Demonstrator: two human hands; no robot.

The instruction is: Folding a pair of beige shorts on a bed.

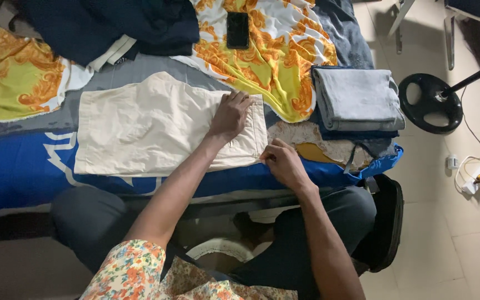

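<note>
Floral-print sleeve (126, 272), soft and crumpled, sits closest to the lens, with dark trousers (318, 222) over both knees below it. Beyond the knees lies the cream garment (140, 125), a smooth woven cloth folded into a flat rectangle on the bed's blue cover (18, 172). On the garment's right part rests the left hand (230, 115), palm down, fingers together and pressing flat, gripping nothing. At the garment's lower right corner the right hand (284, 162) has its fingertips closed in a pinch on the hem. Just right of the garment stands a stack of folded clothes (356, 100), grey ribbed fabric on top of darker blue layers. Behind the garment spreads a yellow and orange patterned sheet (276, 55), glossy and wrinkled, with a black rectangular phone (238, 29) lying on it. Far right of the garment, on the pale tiled floor, sits a round black fan base (430, 103).
</note>
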